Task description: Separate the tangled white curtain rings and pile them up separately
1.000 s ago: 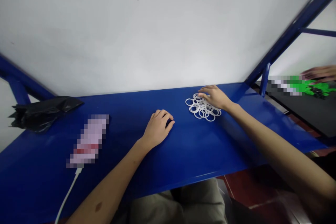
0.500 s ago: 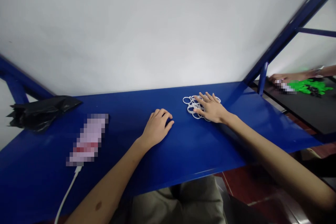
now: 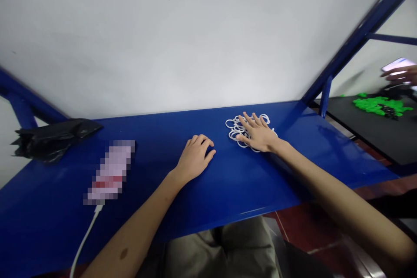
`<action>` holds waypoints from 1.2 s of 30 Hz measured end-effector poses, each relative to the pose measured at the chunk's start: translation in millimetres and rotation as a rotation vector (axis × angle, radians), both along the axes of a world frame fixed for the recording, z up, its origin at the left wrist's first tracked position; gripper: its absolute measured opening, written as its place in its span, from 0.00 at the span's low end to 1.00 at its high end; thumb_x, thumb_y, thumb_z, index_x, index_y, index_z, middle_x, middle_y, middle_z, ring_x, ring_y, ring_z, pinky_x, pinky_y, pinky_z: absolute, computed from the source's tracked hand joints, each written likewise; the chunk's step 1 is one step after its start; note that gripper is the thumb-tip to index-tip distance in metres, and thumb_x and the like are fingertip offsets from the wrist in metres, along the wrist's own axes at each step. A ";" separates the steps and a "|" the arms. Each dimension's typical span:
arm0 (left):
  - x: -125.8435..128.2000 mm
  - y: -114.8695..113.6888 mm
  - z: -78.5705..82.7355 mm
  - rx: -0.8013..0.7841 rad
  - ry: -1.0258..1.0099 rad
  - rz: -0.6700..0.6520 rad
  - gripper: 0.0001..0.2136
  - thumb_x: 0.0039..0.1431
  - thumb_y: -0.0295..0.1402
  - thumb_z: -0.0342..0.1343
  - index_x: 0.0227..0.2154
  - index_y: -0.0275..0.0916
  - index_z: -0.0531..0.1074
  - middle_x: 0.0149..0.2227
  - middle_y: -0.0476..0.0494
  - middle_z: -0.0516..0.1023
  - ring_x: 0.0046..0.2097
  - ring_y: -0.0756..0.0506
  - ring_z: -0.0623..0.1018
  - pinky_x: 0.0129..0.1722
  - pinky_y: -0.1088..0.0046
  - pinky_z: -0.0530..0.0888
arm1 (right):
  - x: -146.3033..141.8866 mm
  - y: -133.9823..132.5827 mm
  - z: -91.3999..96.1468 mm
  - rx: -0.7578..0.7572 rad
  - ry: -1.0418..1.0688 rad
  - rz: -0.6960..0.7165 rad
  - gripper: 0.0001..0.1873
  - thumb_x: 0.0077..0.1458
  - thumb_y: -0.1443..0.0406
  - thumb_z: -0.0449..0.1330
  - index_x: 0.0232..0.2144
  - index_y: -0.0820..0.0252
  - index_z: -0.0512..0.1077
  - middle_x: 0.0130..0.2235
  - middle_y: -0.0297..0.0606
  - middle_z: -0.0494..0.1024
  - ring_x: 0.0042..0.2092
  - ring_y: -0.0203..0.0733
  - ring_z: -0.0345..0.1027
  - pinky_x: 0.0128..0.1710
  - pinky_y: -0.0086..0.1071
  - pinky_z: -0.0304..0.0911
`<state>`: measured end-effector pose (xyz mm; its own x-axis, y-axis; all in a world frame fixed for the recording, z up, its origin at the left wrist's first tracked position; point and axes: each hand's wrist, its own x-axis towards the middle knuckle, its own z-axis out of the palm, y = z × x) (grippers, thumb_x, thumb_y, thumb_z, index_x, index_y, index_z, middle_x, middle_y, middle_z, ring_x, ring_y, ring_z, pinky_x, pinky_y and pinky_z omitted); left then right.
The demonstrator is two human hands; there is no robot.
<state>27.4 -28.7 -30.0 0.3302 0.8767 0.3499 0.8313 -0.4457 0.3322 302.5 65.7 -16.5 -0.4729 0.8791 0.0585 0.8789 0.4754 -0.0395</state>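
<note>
Several thin white rings point(image 3: 230, 124) lie in a loose, overlapping pile on the blue tabletop point(image 3: 221, 191), right of the middle. Over them is my right hand point(image 3: 257, 134), palm down with fingers spread; it hides part of the pile. Rings show past its fingertips and on both sides of it. My left hand point(image 3: 194, 156) rests on the tabletop to the left of the pile, fingers slightly curled and thumb apart, with nothing in it.
At the left lie a pixelated phone point(image 3: 112, 169) with a white cable point(image 3: 85, 234) and a crumpled black plastic bag point(image 3: 55, 137). A white wall point(image 3: 195, 43) stands behind. On a black table at the right are green pieces point(image 3: 381, 105); another person's hand point(image 3: 402, 74) holds a phone there.
My right hand has shifted slightly left on the rings, and the rings have spread into a different arrangement. My left hand stays put. The other person's hand has lifted away with a phone.
</note>
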 end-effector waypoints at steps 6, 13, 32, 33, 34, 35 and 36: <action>0.2 -0.7 1.2 0.008 0.013 -0.014 0.06 0.67 0.35 0.52 0.42 0.41 0.72 0.45 0.42 0.74 0.47 0.40 0.72 0.47 0.60 0.69 | 7.0 5.3 1.7 -0.026 0.000 -0.084 0.47 0.60 0.35 0.41 0.72 0.51 0.42 0.73 0.41 0.40 0.72 0.68 0.32 0.68 0.63 0.39; 0.7 -2.4 2.5 0.012 0.055 -0.016 0.07 0.67 0.35 0.52 0.43 0.40 0.72 0.45 0.42 0.74 0.47 0.40 0.72 0.47 0.59 0.69 | -8.6 -0.8 4.2 -0.006 0.007 -0.029 0.44 0.62 0.37 0.38 0.72 0.51 0.43 0.73 0.36 0.40 0.72 0.63 0.24 0.71 0.59 0.32; 1.2 -2.8 5.1 -0.016 0.089 -0.012 0.07 0.66 0.34 0.54 0.44 0.41 0.71 0.46 0.43 0.74 0.48 0.39 0.72 0.47 0.59 0.69 | -6.4 8.7 7.5 0.224 0.204 -0.091 0.38 0.66 0.43 0.36 0.68 0.56 0.57 0.70 0.42 0.56 0.72 0.62 0.41 0.69 0.61 0.38; 1.3 -2.9 5.0 -0.015 0.088 -0.013 0.07 0.66 0.34 0.54 0.44 0.41 0.71 0.46 0.43 0.74 0.48 0.40 0.72 0.47 0.59 0.69 | -1.8 10.0 8.1 0.274 0.244 -0.098 0.37 0.67 0.44 0.35 0.66 0.57 0.61 0.68 0.44 0.61 0.71 0.60 0.45 0.68 0.61 0.40; 1.3 -3.0 5.0 -0.013 0.087 -0.013 0.06 0.66 0.34 0.54 0.44 0.41 0.71 0.47 0.43 0.74 0.48 0.40 0.72 0.48 0.59 0.69 | 3.2 11.2 8.7 0.315 0.283 -0.107 0.37 0.68 0.45 0.35 0.64 0.58 0.64 0.66 0.45 0.65 0.69 0.59 0.50 0.68 0.60 0.42; 1.4 -3.1 5.0 -0.012 0.087 -0.011 0.06 0.66 0.34 0.54 0.44 0.41 0.71 0.47 0.43 0.74 0.48 0.40 0.72 0.48 0.59 0.69 | 8.3 12.3 9.3 0.343 0.319 -0.116 0.37 0.68 0.45 0.35 0.62 0.60 0.67 0.63 0.46 0.69 0.67 0.58 0.55 0.67 0.59 0.45; 1.5 -3.3 5.0 -0.013 0.090 -0.008 0.07 0.66 0.34 0.54 0.44 0.41 0.71 0.47 0.42 0.74 0.48 0.39 0.72 0.48 0.59 0.69 | 13.1 13.2 9.9 0.361 0.353 -0.125 0.37 0.68 0.46 0.35 0.60 0.61 0.69 0.61 0.47 0.72 0.64 0.58 0.59 0.66 0.57 0.49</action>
